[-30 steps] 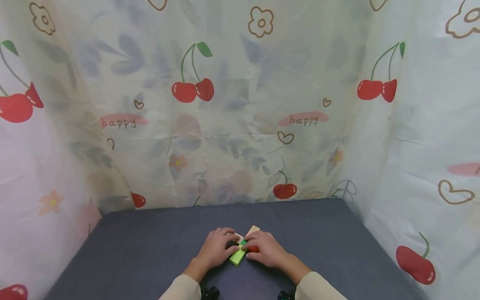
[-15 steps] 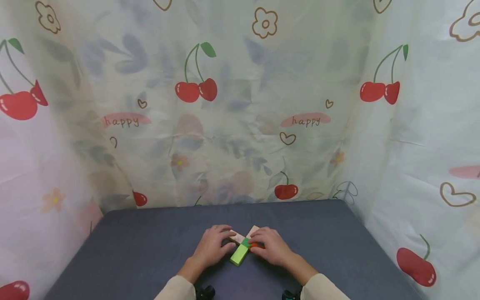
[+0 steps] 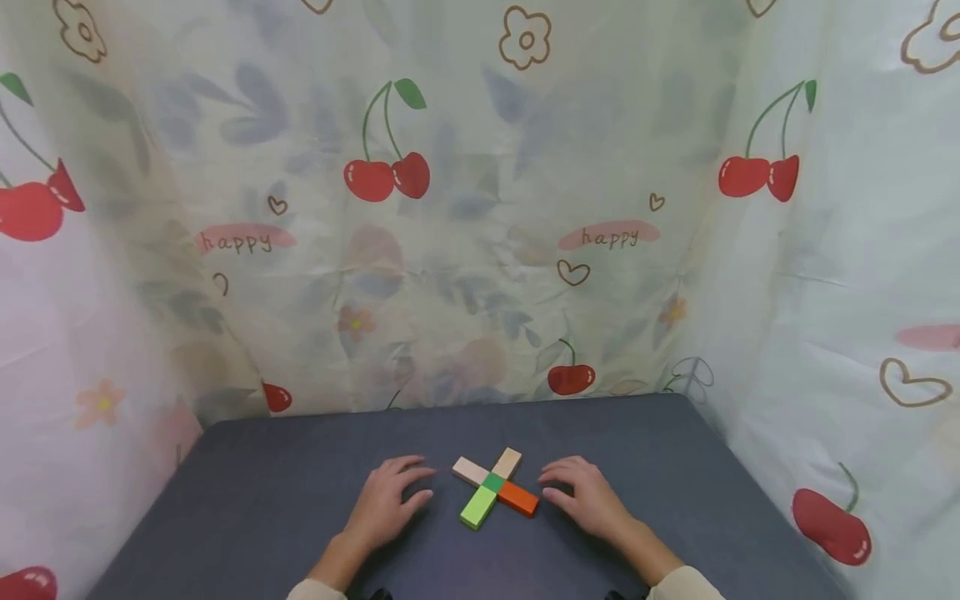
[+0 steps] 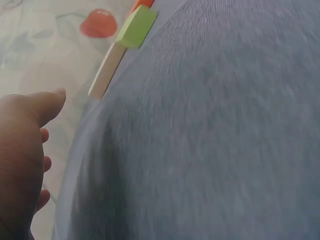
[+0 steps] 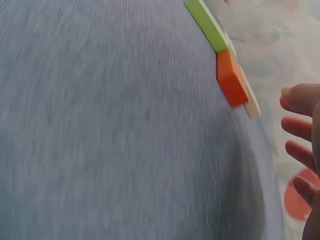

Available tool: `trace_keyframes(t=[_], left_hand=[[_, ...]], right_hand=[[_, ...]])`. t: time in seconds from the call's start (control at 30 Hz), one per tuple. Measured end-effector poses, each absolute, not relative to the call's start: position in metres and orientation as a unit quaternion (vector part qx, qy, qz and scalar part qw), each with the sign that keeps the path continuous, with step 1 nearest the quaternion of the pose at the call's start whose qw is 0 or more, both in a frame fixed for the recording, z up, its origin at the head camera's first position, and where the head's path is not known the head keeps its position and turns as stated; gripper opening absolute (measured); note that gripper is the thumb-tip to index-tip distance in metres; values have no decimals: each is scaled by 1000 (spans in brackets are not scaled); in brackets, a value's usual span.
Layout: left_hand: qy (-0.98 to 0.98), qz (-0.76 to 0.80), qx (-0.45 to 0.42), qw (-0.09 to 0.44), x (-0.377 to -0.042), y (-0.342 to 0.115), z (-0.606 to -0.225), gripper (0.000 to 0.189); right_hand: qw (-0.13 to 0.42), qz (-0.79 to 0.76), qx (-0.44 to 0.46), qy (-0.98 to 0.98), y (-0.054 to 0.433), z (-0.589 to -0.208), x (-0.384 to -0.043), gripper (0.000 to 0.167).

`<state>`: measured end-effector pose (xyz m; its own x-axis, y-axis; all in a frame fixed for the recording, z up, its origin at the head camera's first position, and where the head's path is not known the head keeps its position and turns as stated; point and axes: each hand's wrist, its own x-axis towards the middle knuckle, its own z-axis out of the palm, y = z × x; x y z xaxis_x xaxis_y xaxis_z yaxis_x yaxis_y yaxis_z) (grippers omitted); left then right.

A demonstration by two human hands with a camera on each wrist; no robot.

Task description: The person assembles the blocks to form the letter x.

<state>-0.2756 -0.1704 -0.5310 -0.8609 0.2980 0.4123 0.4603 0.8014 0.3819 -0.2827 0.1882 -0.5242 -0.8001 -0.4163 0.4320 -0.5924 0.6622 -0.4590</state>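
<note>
On the dark table in the head view, wooden blocks form an X. A small green square marks its middle. Its arms are a light green block at the near side, an orange block at the right, and pale wood blocks at the far left and far right. My left hand, fingers relaxed and holding nothing, is left of the X. Its thumb shows apart from the pale block in the left wrist view. My right hand hovers loosely beside the orange block, holding nothing.
The dark grey cloth-covered table spreads around the blocks. A curtain printed with cherries, flowers and "happy" encloses the back and both sides.
Both hands have let go of the blocks and drawn apart, the left one leftward and the right one rightward. The whole X of blocks has come into view and stays in place.
</note>
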Motion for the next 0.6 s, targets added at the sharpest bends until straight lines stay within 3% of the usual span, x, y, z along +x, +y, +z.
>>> trace_keyframes(t=[0.27, 0.6], left_hand=[[-921, -277, -172, 213, -263, -200, -532, 30], [-937, -242, -130, 217, -248, -241, -526, 31]], right_hand=[[203, 303, 264, -893, 223, -532, -277, 17], [250, 267, 239, -900, 269, -542, -268, 19]])
